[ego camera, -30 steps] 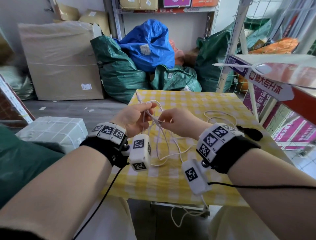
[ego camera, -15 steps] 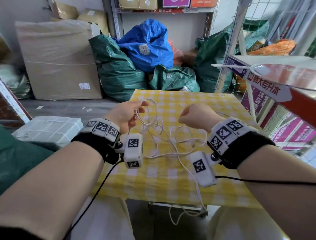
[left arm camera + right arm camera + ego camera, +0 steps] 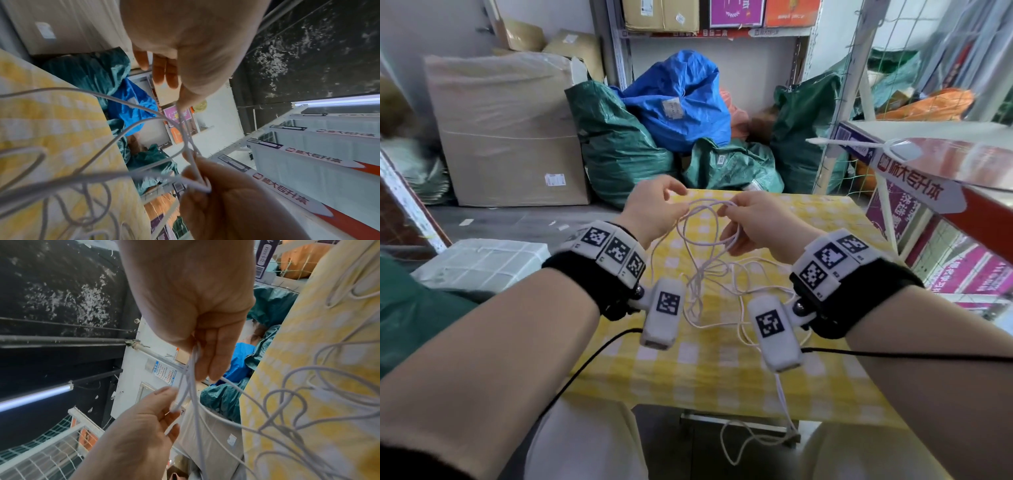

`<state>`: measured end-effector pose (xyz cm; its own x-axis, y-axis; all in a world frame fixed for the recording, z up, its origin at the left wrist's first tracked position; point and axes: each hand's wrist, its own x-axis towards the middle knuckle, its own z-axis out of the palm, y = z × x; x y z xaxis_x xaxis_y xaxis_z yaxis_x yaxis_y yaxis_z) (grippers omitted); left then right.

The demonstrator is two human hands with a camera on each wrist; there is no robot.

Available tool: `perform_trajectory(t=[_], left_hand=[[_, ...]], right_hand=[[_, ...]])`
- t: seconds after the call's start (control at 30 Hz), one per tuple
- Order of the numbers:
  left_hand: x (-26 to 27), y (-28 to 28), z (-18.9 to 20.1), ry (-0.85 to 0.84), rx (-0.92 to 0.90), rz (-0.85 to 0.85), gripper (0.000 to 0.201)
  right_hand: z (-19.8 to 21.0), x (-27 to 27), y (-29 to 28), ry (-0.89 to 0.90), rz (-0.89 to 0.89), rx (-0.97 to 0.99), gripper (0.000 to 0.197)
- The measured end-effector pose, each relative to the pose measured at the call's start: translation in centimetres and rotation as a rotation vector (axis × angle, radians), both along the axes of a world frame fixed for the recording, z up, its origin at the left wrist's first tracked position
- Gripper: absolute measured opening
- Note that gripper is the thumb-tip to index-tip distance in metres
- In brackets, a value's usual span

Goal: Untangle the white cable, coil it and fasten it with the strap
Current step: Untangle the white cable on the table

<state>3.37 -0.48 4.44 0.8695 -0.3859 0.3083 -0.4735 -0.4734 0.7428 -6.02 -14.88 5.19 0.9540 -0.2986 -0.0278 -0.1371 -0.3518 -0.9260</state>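
Thin white cable (image 3: pixel 702 240) stretched left-right, loops dangling onto yellow checked surface (image 3: pixel 835 219); pinched by left hand (image 3: pixel 654 209) and right hand (image 3: pixel 753 222), both raised.

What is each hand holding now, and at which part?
Both hands pinch the white cable at raised strands: left hand, right hand. The rest hangs tangled.
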Motion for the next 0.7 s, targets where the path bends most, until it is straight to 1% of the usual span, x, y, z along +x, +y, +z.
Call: perform_trajectory(t=[0.03, 0.07, 0.1, 0.13, 0.2, 0.23, 0.27, 0.3, 0.33, 0.37, 0.4, 0.43, 0.47, 0.5, 0.53, 0.57, 0.6, 0.63, 0.67, 0.7], left_hand=[[-0.3, -0.2, 0.1, -0.07, -0.013, 0.045, 0.007], [-0.7, -0.4, 0.3, -0.108, -0.04, 0.048, 0.009], [-1.0, -0.7, 0.3, -0.094, -0.044, 0.008, 0.013], [-1.4, -0.9, 0.4, -0.022, -0.028, -0.066, 0.016], [-2.5, -1.4, 0.4, 0.235, 0.023, -0.239, 0.014], [-2.9, -1.6, 0.2, 0.342, 0.049, -0.296, 0.018], [-3.2, -1.8, 0.1, 0.404, 0.07, -0.334, 0.026], [-3.4, -2.0, -0.1, 0.429, 0.069, -0.366, 0.033], [-3.6, -2.3, -0.1, 0.435, 0.041, -0.396, 0.037], [-3.7, -2.4, -0.1, 0.429, 0.0, -0.409, 0.038], [-3.6, -2.6, 0.2, 0.397, -0.031, -0.388, 0.039], [-3.3, -2.6, 0.5, 0.339, -0.042, -0.346, 0.04], [-3.0, -2.5, 1.1, 0.274, -0.041, -0.309, 0.038], [-2.7, -2.4, 1.6, 0.206, -0.042, -0.287, 0.032], [-2.4, -2.2, 2.2, 0.155, -0.042, -0.277, 0.021], [-2.1, -2.0, 2.9, 0.119, -0.046, -0.268, 0.011], [-1.7, -1.7, 3.5, 0.097, -0.052, -0.25, 0.012], [-1.2, -1.3, 4.2, 0.08, -0.063, -0.22, 0.018], [-0.7, -0.8, 4.8, 0.063, -0.085, -0.181, 0.023], [-0.2, -0.2, 5.4, 0.035, -0.108, -0.131, 0.026]], right_hand=[[0.1, 0.0, 0.0, -0.014, -0.03, 0.059, 0.015], [0.2, 0.0, -0.1, -0.037, -0.067, 0.114, 0.016], [0.3, 0.1, -0.3, -0.064, -0.106, 0.167, 0.018], [0.3, 0.2, -0.6, -0.088, -0.144, 0.216, 0.022], [0.4, 0.2, -0.9, -0.127, -0.191, 0.276, 0.029], [0.4, 0.2, -0.9, -0.147, -0.194, 0.287, 0.028], [0.4, 0.2, -0.9, -0.162, -0.184, 0.298, 0.024], [0.5, 0.2, -0.8, -0.176, -0.168, 0.315, 0.02], [0.5, 0.2, -0.8, -0.187, -0.147, 0.341, 0.016], [0.6, 0.2, -0.9, -0.194, -0.132, 0.364, 0.014], [0.7, 0.2, -1.2, -0.191, -0.128, 0.358, 0.015], [0.8, 0.1, -1.4, -0.179, -0.126, 0.305, 0.015], [0.9, 0.0, -1.6, -0.166, -0.129, 0.188, 0.014], [0.9, -0.2, -1.8, -0.154, -0.134, 0.007, 0.01], [1.0, -0.4, -1.8, -0.149, -0.145, -0.196, 0.011], [0.9, -0.5, -2.1, -0.147, -0.171, -0.387, 0.023], [0.9, -0.5, -2.3, -0.142, -0.222, -0.539, 0.036], [0.9, -0.5, -2.7, -0.137, -0.283, -0.633, 0.044], [0.9, -0.4, -3.3, -0.139, -0.327, -0.694, 0.048], [0.9, -0.3, -3.9, -0.138, -0.346, -0.74, 0.048]])
